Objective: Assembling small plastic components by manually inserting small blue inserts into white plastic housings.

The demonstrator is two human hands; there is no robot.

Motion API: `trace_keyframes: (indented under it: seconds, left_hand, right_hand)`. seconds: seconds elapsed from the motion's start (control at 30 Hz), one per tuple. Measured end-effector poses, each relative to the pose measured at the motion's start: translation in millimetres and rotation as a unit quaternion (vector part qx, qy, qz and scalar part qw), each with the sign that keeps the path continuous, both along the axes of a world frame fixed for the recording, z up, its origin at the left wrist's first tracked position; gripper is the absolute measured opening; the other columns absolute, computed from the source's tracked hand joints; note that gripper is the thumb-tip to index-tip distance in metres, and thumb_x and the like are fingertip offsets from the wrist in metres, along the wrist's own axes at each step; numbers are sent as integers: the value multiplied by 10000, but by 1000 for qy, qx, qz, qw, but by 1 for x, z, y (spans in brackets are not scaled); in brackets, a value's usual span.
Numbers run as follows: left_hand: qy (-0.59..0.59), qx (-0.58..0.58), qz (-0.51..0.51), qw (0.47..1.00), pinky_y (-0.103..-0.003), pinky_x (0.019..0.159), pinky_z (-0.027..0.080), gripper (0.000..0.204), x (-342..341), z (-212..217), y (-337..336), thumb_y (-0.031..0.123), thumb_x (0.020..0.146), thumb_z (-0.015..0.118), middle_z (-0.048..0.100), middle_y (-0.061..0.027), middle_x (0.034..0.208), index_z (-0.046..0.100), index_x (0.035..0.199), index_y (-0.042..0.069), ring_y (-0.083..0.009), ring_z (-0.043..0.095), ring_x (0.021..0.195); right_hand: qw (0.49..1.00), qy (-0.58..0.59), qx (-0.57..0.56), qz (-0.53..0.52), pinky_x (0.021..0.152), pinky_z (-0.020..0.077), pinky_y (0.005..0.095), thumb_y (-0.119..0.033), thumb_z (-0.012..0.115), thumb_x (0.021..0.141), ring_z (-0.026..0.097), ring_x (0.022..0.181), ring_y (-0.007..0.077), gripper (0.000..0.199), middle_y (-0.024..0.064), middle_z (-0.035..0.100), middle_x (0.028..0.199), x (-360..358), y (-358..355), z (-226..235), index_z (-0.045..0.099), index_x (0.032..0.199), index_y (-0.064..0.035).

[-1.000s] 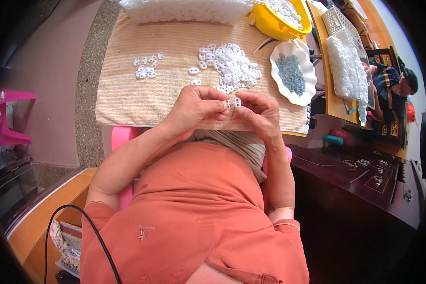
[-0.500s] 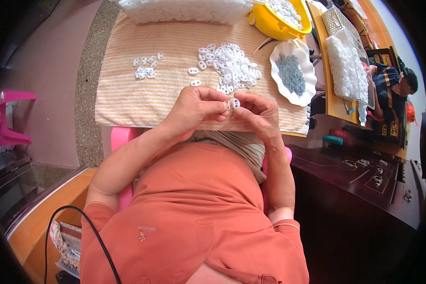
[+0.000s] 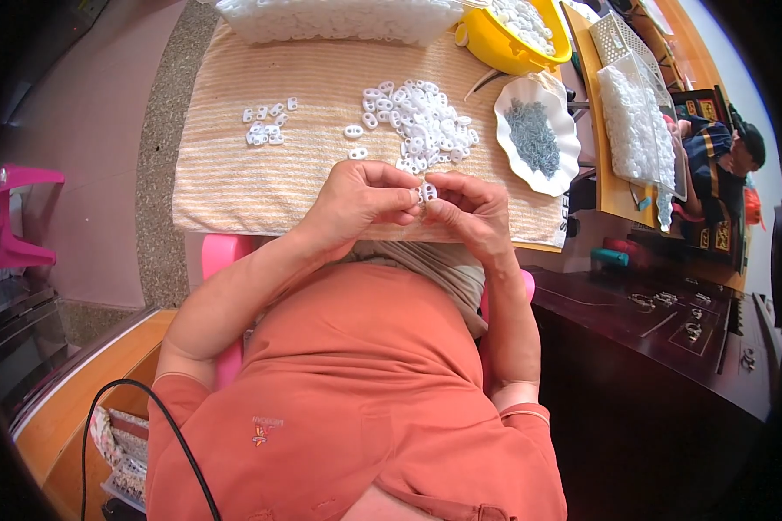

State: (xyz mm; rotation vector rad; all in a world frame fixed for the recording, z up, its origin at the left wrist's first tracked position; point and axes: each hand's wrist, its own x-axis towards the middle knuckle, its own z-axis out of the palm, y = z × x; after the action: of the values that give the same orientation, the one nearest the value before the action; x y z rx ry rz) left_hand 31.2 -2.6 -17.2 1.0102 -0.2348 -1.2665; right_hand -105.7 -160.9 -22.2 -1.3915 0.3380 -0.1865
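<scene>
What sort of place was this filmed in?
Probably a small hand-assembly workshop, perhaps at home: a heap of white two-hole pieces on a striped cloth, a dish of grey parts, and another person near a filled clear bin.

**Small-parts workroom**
A small workshop is suggested: a towel-covered table [image 3: 278, 65] is spread with white plastic pieces [image 3: 434, 126], a scalloped plate [image 3: 570, 143] and a yellow tub [image 3: 500, 50] are filled with parts, and another person [image 3: 712, 165] is seen beside a second table [image 3: 610, 196].
</scene>
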Motion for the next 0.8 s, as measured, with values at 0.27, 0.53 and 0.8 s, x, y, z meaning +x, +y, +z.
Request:
trace_keyframes:
  seconds: [0.27, 0.53, 0.8]
  left_hand:
    - [0, -6, 0, 1000, -242, 701, 562, 172, 0, 1, 0, 32, 826, 682, 666, -84, 881, 651, 982, -33, -122, 643, 764]
    - [-6, -13, 0, 1000, -233, 692, 557, 175, 0, 1, -1, 35, 823, 701, 656, -65, 859, 635, 976, -18, -114, 637, 737]
    - [32, -26, -9, 999, -226, 682, 554, 153, 0, 3, -1, 46, 834, 700, 660, -72, 857, 640, 960, -17, -116, 641, 738]
  right_hand:
    - [1000, -5, -2, 9, 690, 523, 219, 19, 671, 843, 628, 784, 87, 285, 61, 679, 945, 1, 1, 2, 630, 1125, 40]
    - [999, -15, 32, -2, 671, 534, 228, 28, 667, 842, 639, 760, 107, 285, 83, 685, 922, 1, 2, 0, 627, 1123, 48]
    - [998, -42, 54, 7, 678, 551, 247, 26, 661, 847, 655, 761, 135, 290, 106, 684, 933, 0, 1, -2, 615, 1132, 57]
